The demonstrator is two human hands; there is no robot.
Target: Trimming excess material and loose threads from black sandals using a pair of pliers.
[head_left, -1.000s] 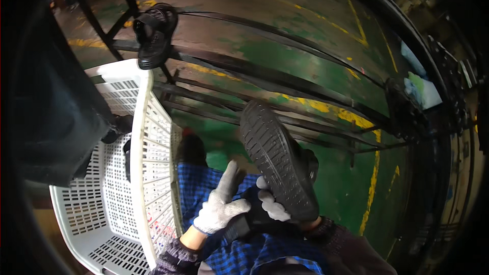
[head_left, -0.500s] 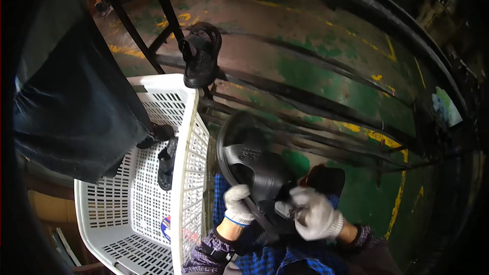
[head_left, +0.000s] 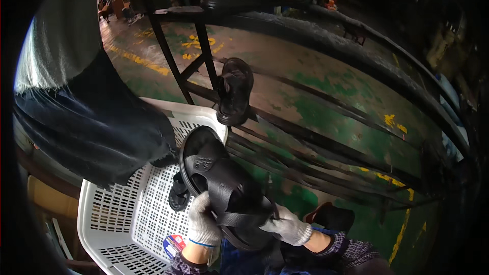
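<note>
Left of the white basket (head_left: 104,221), and partly across it, hangs dark, faintly shiny cloth (head_left: 97,127) with a ragged edge. The basket is slotted plastic; inside lies a black sandal (head_left: 178,193). Overlapping the basket's right side is a larger held sandal (head_left: 226,186), which has just shifted left from over the lap; its ridged sole, facing up a second ago, is turned away, so the work now presents the strapped upper. It has broad, grained, leather-like straps and a thick rounded rim. The left hand's (head_left: 204,221) grip is closed on its near-left edge; the right hand's (head_left: 289,226) grip pinches its strap end. Right of the basket stretches a dark barred rack (head_left: 316,137), carrying another sandal (head_left: 235,94) beside the basket's far corner.
</note>
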